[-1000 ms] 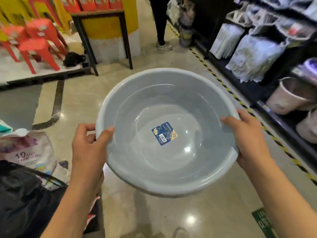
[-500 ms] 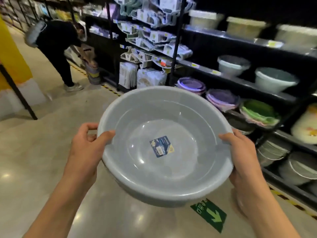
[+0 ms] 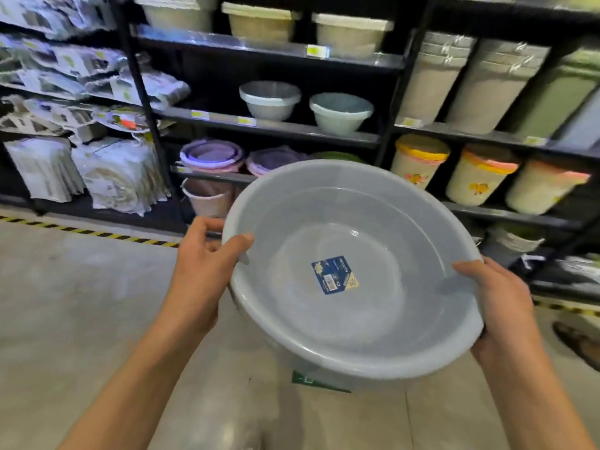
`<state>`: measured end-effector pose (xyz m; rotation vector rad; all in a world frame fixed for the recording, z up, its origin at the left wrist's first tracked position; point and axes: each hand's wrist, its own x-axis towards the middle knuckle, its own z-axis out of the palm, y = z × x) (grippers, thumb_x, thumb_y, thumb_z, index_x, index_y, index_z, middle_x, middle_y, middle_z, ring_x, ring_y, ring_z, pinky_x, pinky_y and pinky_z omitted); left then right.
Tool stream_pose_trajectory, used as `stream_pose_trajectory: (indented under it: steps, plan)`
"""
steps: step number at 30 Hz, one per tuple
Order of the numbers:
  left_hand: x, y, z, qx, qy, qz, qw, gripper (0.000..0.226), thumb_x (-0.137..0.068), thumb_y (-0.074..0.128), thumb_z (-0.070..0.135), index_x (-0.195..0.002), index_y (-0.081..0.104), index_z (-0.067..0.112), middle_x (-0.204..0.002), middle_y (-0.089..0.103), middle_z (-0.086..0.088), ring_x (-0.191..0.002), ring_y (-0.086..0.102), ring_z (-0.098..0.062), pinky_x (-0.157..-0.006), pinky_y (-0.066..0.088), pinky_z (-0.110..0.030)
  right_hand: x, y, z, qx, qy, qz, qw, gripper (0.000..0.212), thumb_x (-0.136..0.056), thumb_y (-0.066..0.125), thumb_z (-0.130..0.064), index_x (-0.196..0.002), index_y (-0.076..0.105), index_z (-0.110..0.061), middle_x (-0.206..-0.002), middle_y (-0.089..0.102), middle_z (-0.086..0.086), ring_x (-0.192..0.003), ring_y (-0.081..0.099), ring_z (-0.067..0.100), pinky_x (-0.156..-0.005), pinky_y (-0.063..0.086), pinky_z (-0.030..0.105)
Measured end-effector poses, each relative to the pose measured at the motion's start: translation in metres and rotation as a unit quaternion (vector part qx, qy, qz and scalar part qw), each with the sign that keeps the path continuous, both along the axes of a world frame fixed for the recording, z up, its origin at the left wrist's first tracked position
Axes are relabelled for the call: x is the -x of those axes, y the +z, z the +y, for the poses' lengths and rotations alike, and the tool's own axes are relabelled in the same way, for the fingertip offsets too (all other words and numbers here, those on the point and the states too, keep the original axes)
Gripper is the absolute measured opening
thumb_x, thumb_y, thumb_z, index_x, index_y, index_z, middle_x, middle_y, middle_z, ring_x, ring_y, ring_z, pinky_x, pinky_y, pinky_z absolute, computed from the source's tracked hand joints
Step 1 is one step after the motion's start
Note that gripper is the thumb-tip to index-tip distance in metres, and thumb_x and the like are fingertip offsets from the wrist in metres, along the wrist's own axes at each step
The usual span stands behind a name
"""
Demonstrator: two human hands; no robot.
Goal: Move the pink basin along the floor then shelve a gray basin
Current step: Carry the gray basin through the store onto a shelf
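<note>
Gray basin (image 3: 373, 319), blue label (image 3: 335, 273) inside

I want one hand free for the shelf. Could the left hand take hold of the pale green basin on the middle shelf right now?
Probably not: the left hand grips the rim of the gray plastic basin, and the pale green basin sits far beyond it.

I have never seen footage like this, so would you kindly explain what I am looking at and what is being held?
There is no machine here. A person wears a wide-angle camera on the head, looking forward and down, so you see their own bare arms. The left hand and right hand grip opposite rims of a gray basin, held in the air, with a blue sticker inside. Ahead stand black store shelves carrying other basins and lidded bins. The floor below is pale, with striped tape along the shelving.
</note>
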<state>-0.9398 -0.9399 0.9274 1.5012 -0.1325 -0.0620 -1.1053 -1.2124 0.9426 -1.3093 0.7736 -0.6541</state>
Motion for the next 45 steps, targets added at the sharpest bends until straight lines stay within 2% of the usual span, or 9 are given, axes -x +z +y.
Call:
stream_pose_trajectory:
  steps: [7,19,22,25,28,36,39,42,45]
  plan:
    - [-0.093,-0.011,-0.115,0.017,-0.142,0.007,0.99,0.021,-0.081,0.076,0.018,-0.093,0.06,0.022,-0.062,0.072,0.004,-0.049,0.067,-0.013,-0.04,0.05,-0.025,-0.016,-0.001,-0.061,0.019,-0.131,0.005,0.991,0.023,-0.078,0.063,-0.006,-0.076,0.079,-0.023,-0.071,0.076,0.004,-0.06,0.072,0.026,-0.049,0.058,0.037]
    - [-0.187,-0.023,-0.293,-0.014,-0.294,0.023,0.956,0.029,-0.074,0.076,0.039,-0.097,0.061,0.031,-0.078,0.075,-0.001,-0.074,0.075,-0.029,-0.062,0.06,-0.048,-0.058,-0.014,-0.172,0.054,-0.274,0.05,0.959,0.019,-0.075,0.06,-0.007,-0.083,0.076,-0.011,-0.057,0.065,-0.011,-0.054,0.067,0.021,-0.045,0.051,0.032]
    - [-0.204,-0.037,-0.344,-0.023,-0.292,0.016,0.956,0.02,-0.085,0.076,0.026,-0.097,0.059,0.028,-0.075,0.076,0.003,-0.068,0.075,-0.023,-0.051,0.06,-0.037,-0.071,-0.03,-0.217,0.04,-0.277,0.053,0.959,0.03,-0.071,0.061,-0.01,-0.094,0.079,-0.015,-0.066,0.071,-0.009,-0.058,0.069,0.024,-0.048,0.054,0.034]
    - [-0.219,-0.056,-0.396,-0.038,-0.303,0.013,0.952,0.018,-0.089,0.074,0.02,-0.098,0.058,0.024,-0.076,0.077,0.004,-0.063,0.074,-0.016,-0.046,0.056,-0.027,-0.087,-0.051,-0.269,0.049,-0.285,0.053,0.956,0.025,-0.071,0.06,-0.009,-0.082,0.079,-0.021,-0.064,0.068,-0.021,-0.059,0.068,0.017,-0.047,0.055,0.03]
    - [-0.235,-0.081,-0.45,-0.062,-0.301,0.027,0.951,0.02,-0.09,0.074,0.021,-0.101,0.058,0.023,-0.083,0.078,0.002,-0.067,0.076,-0.018,-0.046,0.056,-0.028,-0.104,-0.077,-0.331,0.042,-0.272,0.065,0.959,0.027,-0.07,0.06,-0.012,-0.083,0.08,-0.023,-0.071,0.075,-0.006,-0.062,0.07,0.021,-0.05,0.055,0.032]
    - [-0.28,-0.186,-0.582,-0.168,-0.289,0.016,0.942,0.027,-0.091,0.074,0.025,-0.1,0.057,0.043,-0.096,0.075,0.01,-0.08,0.076,-0.011,-0.054,0.059,-0.027,-0.157,-0.187,-0.492,0.081,-0.212,0.16,0.961,0.039,-0.085,0.06,-0.017,-0.118,0.072,-0.034,-0.099,0.076,-0.002,-0.077,0.074,0.025,-0.055,0.061,0.041]
    - [-0.294,-0.248,-0.618,-0.25,-0.283,-0.022,0.926,0.024,-0.093,0.072,0.032,-0.102,0.051,0.04,-0.089,0.073,0.025,-0.072,0.073,-0.002,-0.049,0.055,-0.02,-0.177,-0.258,-0.537,0.09,-0.188,0.232,0.95,0.046,-0.089,0.064,-0.015,-0.133,0.059,-0.027,-0.103,0.068,-0.008,-0.088,0.07,0.028,-0.069,0.061,0.053]
    - [-0.311,-0.33,-0.652,-0.336,-0.287,-0.048,0.896,0.029,-0.092,0.07,0.04,-0.105,0.045,0.032,-0.07,0.069,0.009,-0.061,0.068,-0.002,-0.04,0.045,-0.014,-0.197,-0.347,-0.572,0.1,-0.155,0.3,0.936,0.052,-0.09,0.065,-0.015,-0.139,0.049,-0.022,-0.098,0.061,-0.011,-0.09,0.067,0.027,-0.069,0.055,0.038]
    - [-0.33,-0.429,-0.681,-0.392,-0.303,-0.029,0.868,0.03,-0.095,0.067,0.032,-0.111,0.043,0.023,-0.085,0.066,0.006,-0.069,0.065,-0.011,-0.05,0.043,-0.023,-0.215,-0.442,-0.597,0.099,-0.138,0.343,0.924,0.054,-0.089,0.066,-0.015,-0.14,0.049,-0.021,-0.095,0.06,-0.014,-0.081,0.065,0.013,-0.062,0.048,0.026]
